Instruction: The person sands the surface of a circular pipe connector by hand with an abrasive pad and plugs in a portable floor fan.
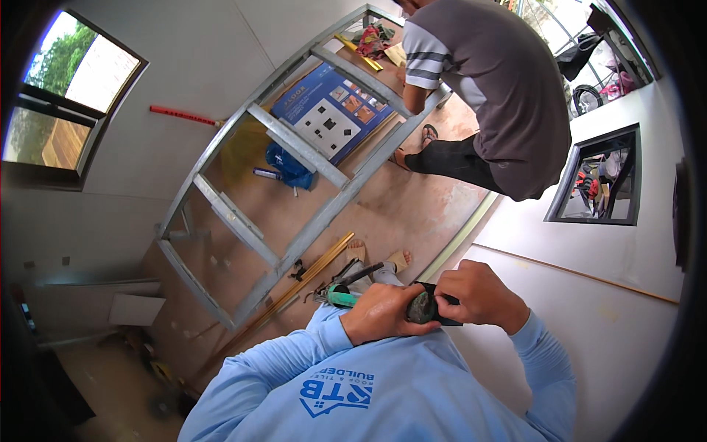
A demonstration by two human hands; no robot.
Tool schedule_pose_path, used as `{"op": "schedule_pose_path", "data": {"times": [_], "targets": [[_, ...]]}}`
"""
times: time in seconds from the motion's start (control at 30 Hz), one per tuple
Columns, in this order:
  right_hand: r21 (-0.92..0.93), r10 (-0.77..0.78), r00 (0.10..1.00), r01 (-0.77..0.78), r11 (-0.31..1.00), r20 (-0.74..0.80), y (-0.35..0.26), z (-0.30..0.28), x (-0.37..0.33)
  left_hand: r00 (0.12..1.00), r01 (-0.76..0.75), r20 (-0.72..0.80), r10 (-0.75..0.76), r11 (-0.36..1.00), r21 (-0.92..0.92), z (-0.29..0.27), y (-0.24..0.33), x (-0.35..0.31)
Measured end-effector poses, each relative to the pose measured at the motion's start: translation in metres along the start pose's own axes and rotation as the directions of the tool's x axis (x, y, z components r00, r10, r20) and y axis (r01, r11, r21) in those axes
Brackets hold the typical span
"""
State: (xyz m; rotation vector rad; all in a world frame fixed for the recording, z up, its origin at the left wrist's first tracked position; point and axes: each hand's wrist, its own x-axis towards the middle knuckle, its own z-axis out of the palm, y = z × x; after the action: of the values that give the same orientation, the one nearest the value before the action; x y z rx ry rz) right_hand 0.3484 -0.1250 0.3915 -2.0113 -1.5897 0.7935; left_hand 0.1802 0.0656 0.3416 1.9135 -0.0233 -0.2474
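Observation:
At my waist, my left hand [383,313] is wrapped round a dark rounded object [422,308] that shows between thumb and fingers. Beyond that hand's knuckles sits a teal-green and black tool [341,296]; my hand covers the part where the two might join. My right hand [477,295] is closed, its fingers pinching a dark flat piece [451,317] right beside the rounded object. Small size and overlap hide the exact kind of these things. Both hands are close together, in front of my light blue shirt.
A grey metal frame [305,156] with crossbars stands ahead on the left. Beyond it another person [493,88] bends over. Through the frame show a blue printed box [331,110] and a blue bag [291,166]. Gold-coloured strips [313,269] lie near my feet. White panels [582,295] rise right.

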Motion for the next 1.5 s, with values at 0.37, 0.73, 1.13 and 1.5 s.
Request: {"op": "schedule_pose_path", "data": {"times": [0.37,0.73,1.13,1.5], "targets": [[-0.058,0.52,0.831,-0.539,0.84,-0.196,0.107,0.055,-0.024,0.997,-0.077,-0.012,0.078,0.997,0.01,-0.038,-0.011,-0.025],[0.606,0.766,0.534,-0.492,0.625,-0.357,0.066,0.084,-0.064,0.971,0.144,-0.159,-0.179,0.967,-0.21,-0.058,-0.052,0.015],[0.887,0.62,0.743,-0.078,0.455,-0.253,0.073,0.024,-0.068,0.931,0.152,-0.248,-0.269,0.901,-0.406,-0.053,-0.025,0.101],[0.32,0.784,0.195,-0.947,-0.005,0.59,0.346,0.254,-0.261,0.904,0.154,-0.327,-0.276,0.923,-0.354,-0.03,0.004,0.142]]}}
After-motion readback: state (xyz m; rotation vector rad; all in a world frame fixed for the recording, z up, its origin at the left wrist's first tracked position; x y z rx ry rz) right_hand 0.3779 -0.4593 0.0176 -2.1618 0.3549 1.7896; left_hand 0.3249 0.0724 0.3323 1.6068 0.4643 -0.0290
